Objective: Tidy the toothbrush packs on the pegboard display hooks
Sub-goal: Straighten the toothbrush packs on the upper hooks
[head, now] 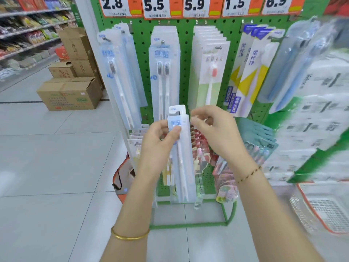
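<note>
My left hand grips a clear toothbrush pack near its blue-labelled top, holding it upright in front of the green pegboard. My right hand hovers just right of the pack's top, fingers curled with the fingertips close together; whether it touches the pack is unclear. Rows of packs hang on hooks above: a leaning left stack, a two-brush stack, a pink-brush stack, yellow-and-white packs and blurred blue packs.
Price tags run along the board's top. More packs hang on the lower rows. Cardboard boxes sit on the tiled floor at left beside stocked shelves. A wire basket lies low right. A green frame foots the stand.
</note>
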The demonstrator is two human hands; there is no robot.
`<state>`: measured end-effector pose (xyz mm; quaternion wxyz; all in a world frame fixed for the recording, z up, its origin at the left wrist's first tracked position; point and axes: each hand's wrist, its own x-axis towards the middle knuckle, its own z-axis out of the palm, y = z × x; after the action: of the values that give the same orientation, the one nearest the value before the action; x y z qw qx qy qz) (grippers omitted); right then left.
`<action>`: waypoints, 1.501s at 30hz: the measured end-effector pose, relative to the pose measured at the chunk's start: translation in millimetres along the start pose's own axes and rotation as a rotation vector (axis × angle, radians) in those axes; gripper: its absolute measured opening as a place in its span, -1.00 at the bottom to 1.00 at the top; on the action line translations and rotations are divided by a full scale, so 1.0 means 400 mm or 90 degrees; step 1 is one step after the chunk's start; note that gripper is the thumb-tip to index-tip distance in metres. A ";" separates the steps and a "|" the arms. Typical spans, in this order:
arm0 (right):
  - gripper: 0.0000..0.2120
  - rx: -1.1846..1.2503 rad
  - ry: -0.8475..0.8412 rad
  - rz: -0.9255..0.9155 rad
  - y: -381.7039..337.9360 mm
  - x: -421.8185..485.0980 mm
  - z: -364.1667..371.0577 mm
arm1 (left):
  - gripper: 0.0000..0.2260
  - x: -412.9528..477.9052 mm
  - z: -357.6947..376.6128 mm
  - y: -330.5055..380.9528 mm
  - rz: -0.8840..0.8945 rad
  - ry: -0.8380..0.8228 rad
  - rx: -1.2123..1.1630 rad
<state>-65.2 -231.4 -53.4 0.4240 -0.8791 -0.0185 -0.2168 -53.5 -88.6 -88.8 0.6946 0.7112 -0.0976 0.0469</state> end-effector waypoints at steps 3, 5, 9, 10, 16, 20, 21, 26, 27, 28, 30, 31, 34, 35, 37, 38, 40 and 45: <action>-0.85 0.055 -0.060 0.085 0.079 -0.072 0.039 | -0.89 -0.008 0.026 -0.017 -0.046 0.011 -0.046; -0.85 0.086 -0.088 0.107 0.116 -0.110 0.058 | -0.89 -0.010 0.040 -0.026 -0.072 0.013 -0.053; -0.73 0.173 -0.074 0.134 0.146 -0.152 0.085 | -0.97 -0.013 0.062 -0.061 -0.069 -0.006 0.004; -0.71 0.192 -0.065 0.140 0.151 -0.157 0.092 | -0.96 -0.015 0.065 -0.073 -0.058 -0.019 0.042; -0.73 0.246 -0.029 0.186 0.170 -0.175 0.109 | -0.79 -0.037 0.060 -0.134 -0.074 -0.152 0.154; -0.75 0.266 -0.013 0.226 0.186 -0.179 0.121 | -0.75 -0.066 0.046 -0.160 -0.095 -0.227 0.139; -0.73 0.269 -0.006 0.236 0.190 -0.181 0.122 | -0.72 -0.072 0.040 -0.163 -0.106 -0.254 0.131; -0.70 0.274 0.063 0.315 0.208 -0.188 0.115 | -0.60 -0.100 0.015 -0.159 -0.189 -0.410 0.148; -0.71 0.268 0.078 0.329 0.210 -0.190 0.115 | -0.55 -0.106 0.010 -0.160 -0.207 -0.433 0.154; -0.71 0.264 0.091 0.340 0.213 -0.191 0.116 | -0.48 -0.111 0.006 -0.162 -0.223 -0.454 0.162; -0.70 0.268 0.117 0.352 0.220 -0.195 0.119 | -0.39 -0.118 -0.001 -0.168 -0.238 -0.501 0.200; -0.70 0.278 0.133 0.359 0.223 -0.196 0.121 | -0.37 -0.121 -0.004 -0.171 -0.238 -0.520 0.232; -0.76 0.306 0.185 0.381 0.228 -0.202 0.122 | -0.27 -0.130 -0.014 -0.181 -0.239 -0.557 0.313; -0.76 0.306 0.198 0.385 0.229 -0.204 0.122 | -0.22 -0.134 -0.017 -0.183 -0.237 -0.570 0.339; -0.73 0.305 0.222 0.395 0.231 -0.208 0.122 | -0.12 -0.143 -0.015 -0.181 -0.224 -0.579 0.388; -0.70 0.304 0.235 0.400 0.233 -0.209 0.123 | -0.07 -0.147 -0.012 -0.178 -0.214 -0.570 0.403; -0.67 0.296 0.251 0.414 0.235 -0.210 0.125 | 0.00 -0.156 0.000 -0.171 -0.190 -0.535 0.413; -0.73 0.314 0.254 0.419 0.233 -0.211 0.121 | -0.08 -0.165 0.023 -0.167 -0.126 -0.509 0.509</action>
<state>-103.6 -241.8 -182.2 0.6621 -0.6523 0.2929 -0.2244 -105.1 -91.9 -167.7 0.2817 0.8868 -0.2602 -0.2579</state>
